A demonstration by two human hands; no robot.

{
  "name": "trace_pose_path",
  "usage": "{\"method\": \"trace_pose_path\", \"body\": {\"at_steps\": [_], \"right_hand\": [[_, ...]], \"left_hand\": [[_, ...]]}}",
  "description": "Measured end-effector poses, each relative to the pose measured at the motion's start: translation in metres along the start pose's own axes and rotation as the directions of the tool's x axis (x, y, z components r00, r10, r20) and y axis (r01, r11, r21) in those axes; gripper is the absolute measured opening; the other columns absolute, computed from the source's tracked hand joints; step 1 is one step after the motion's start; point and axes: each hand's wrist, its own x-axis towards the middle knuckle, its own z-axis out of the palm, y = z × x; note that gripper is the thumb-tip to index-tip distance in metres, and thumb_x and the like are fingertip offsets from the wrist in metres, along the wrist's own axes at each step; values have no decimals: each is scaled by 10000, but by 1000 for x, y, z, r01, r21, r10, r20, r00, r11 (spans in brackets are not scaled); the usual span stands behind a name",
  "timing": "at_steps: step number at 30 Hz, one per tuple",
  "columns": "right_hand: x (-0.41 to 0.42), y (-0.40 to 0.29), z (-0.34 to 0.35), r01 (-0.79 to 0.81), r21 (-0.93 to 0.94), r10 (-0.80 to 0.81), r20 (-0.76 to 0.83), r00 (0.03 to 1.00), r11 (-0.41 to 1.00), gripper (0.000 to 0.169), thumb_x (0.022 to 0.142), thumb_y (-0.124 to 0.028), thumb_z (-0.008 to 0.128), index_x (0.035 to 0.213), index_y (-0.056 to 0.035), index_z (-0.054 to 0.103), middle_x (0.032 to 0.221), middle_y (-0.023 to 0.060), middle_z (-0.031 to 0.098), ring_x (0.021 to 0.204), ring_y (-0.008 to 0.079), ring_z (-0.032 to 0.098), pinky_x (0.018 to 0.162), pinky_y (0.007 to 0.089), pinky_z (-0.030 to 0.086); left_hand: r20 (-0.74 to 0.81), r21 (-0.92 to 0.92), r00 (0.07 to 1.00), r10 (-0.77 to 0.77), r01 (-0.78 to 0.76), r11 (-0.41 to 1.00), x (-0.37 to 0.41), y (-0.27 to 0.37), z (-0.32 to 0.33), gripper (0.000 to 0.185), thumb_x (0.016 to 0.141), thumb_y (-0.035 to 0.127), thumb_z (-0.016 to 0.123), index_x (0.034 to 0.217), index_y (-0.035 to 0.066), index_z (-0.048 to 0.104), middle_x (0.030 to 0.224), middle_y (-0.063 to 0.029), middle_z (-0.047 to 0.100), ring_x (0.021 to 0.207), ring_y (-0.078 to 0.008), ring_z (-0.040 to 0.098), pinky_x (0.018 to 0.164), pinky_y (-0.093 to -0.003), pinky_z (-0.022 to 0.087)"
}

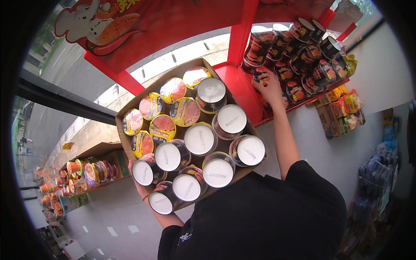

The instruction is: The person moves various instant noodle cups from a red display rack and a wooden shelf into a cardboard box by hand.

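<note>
My left hand (139,182) holds up a cardboard box (208,66) from its left side, mostly hidden beneath it. Inside stand several instant noodle cups. Some show yellow-rimmed printed lids (185,111), while others are upside down with white bases (199,139) upward. Out to the right, my right hand (271,87) grips a black noodle cup (261,75) at the near left of a red display shelf (229,84). Stacked black noodle cups (286,70) crowd that shelf just beyond and beside my fingers.
A red printed panel (169,22) and a window rise behind the shelf. Packaged snacks (344,107) sit low at right, near bundled goods (377,175). At left, another shelf carries colourful noodle cups (94,174). Grey tiled floor (110,214) lies below.
</note>
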Motion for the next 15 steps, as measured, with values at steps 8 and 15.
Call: {"method": "trace_pose_path", "body": {"at_steps": [8,15], "right_hand": [[20,50,35,-124,-406,101,-77,992,905,987,649,-505,854,1487,-219,419,1383,218,500,1285,437,482,1073,663,276],[8,38,25,6,-16,-11,-336,942,1000,723,704,-423,850,1317,-129,604,1282,205,561,1173,363,567,999,413,464]], "left_hand": [[6,-1,1000,11,-11,1000,-6,0,-3,656,995,567,412,1001,-24,695,998,-140,712,944,-240,679,872,-333,538],[-7,-16,1000,25,-25,1000,-17,2,-7,655,996,566,411,1004,-25,693,999,-140,712,940,-240,679,871,-334,538]]}}
